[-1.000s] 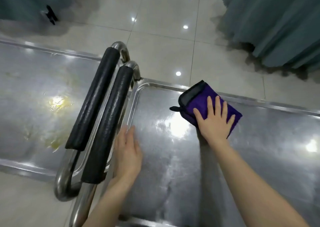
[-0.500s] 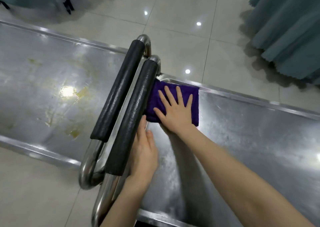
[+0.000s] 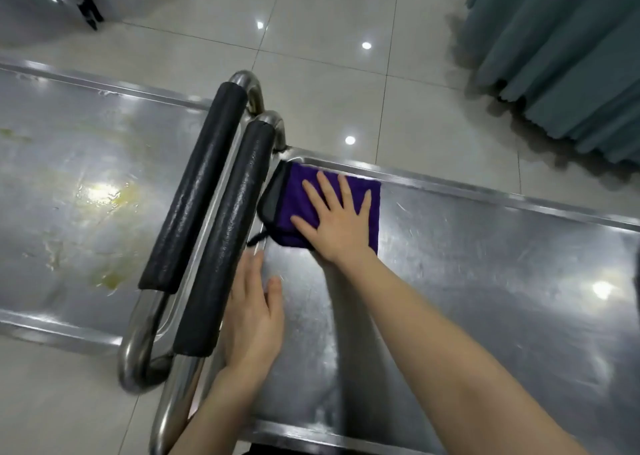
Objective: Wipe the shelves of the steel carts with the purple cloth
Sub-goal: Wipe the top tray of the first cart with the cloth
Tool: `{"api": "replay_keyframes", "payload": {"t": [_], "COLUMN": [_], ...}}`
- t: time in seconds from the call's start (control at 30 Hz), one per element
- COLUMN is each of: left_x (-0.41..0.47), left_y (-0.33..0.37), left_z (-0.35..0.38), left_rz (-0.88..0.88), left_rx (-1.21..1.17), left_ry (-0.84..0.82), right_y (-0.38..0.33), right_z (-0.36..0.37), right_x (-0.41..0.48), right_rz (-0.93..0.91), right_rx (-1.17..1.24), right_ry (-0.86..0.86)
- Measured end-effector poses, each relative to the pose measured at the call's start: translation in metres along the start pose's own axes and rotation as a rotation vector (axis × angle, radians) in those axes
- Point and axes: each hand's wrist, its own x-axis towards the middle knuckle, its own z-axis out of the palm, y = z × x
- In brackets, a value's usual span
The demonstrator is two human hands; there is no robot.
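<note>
Two steel carts stand end to end below me. The purple cloth [image 3: 289, 208], edged in black, lies folded in the far left corner of the right cart's top shelf [image 3: 485, 281]. My right hand [image 3: 337, 220] presses flat on it with fingers spread. Flat on the same shelf lies my left hand [image 3: 254, 316], beside the black padded handle [image 3: 228, 239], holding nothing. The left cart's shelf [image 3: 69, 212] shows yellowish smears.
A second black padded handle [image 3: 195, 191] of the left cart runs beside the first. Glossy floor tiles [image 3: 346, 73] lie beyond the carts. A teal curtain [image 3: 561, 52] hangs at the far right. A black stand's foot [image 3: 86, 7] shows at the far left.
My right hand slid the cloth from the shelf's middle to its far left corner by the handle. My left hand stayed flat on the shelf.
</note>
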Motion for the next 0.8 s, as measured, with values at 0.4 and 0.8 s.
{"api": "replay_keyframes", "payload": {"t": [0.4,0.8], "left_x": [-0.025,-0.077], "left_y": [0.019,0.214], "left_z": [0.047,0.230], "left_rz": [0.390,0.966], "left_rx": [0.228,0.645], "left_ry": [-0.338,-0.580], "right_y": [0.073,0.313], "right_z": [0.039,-0.005], "right_x": [-0.167,-0.283], "right_rz": [-0.033,0.488], "right_rx": [-0.035,-0.051], "right_ry": [0.101,-0.004]}}
